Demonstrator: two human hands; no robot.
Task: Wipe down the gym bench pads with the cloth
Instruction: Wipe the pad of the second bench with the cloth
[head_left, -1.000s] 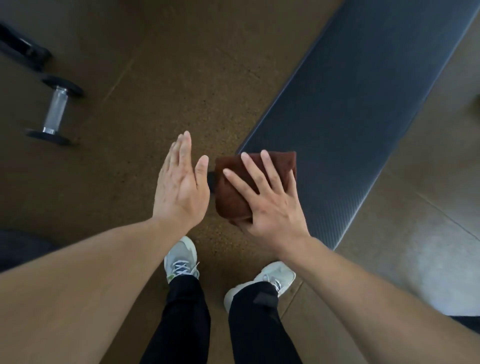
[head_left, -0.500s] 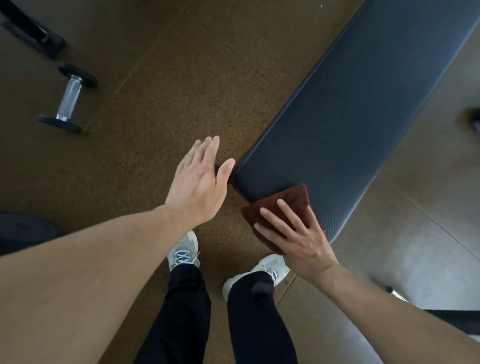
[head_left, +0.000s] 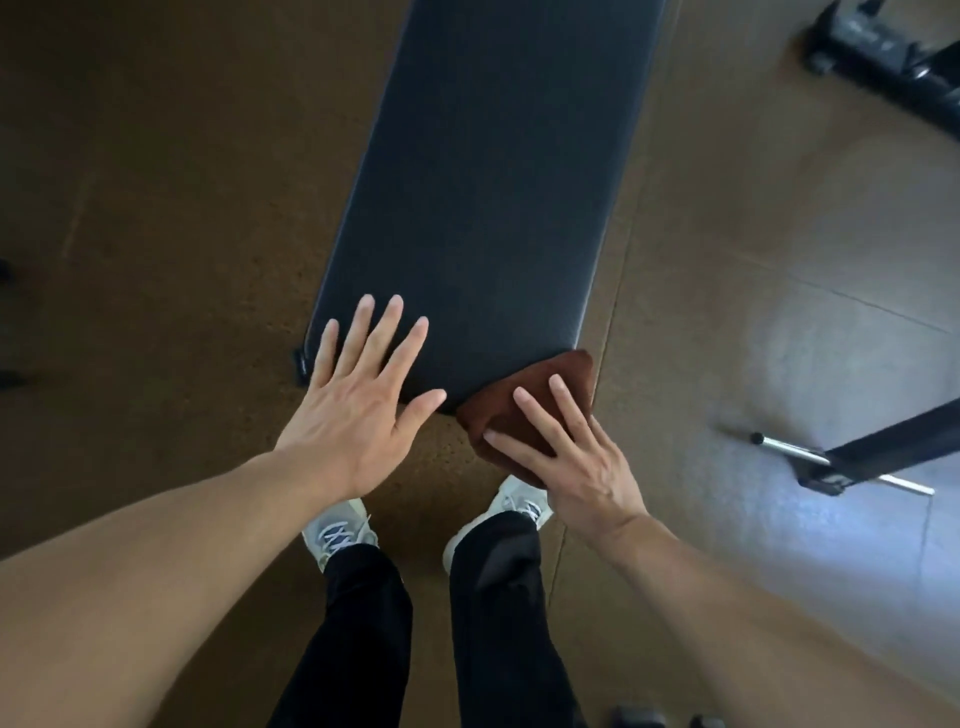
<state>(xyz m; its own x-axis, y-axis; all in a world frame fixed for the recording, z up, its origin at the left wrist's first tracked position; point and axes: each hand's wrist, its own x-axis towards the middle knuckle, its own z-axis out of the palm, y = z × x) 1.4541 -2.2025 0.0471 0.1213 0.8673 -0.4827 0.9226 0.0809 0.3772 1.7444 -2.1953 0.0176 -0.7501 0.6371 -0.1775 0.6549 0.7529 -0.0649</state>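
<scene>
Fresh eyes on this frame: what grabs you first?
The long black bench pad running up the middle, with the left hand spread flat on its near left corner. At the near right corner the right hand presses a folded brown cloth against the pad's edge. White sneakers stand below on the brown floor.

brown floor (head_left: 171, 218), black frame (head_left: 883, 52), metal bar (head_left: 810, 460)

left hand (head_left: 358, 415) flat on the bench pad (head_left: 483, 208) — right hand (head_left: 566, 457) presses the cloth (head_left: 524, 400) at its corner.
</scene>
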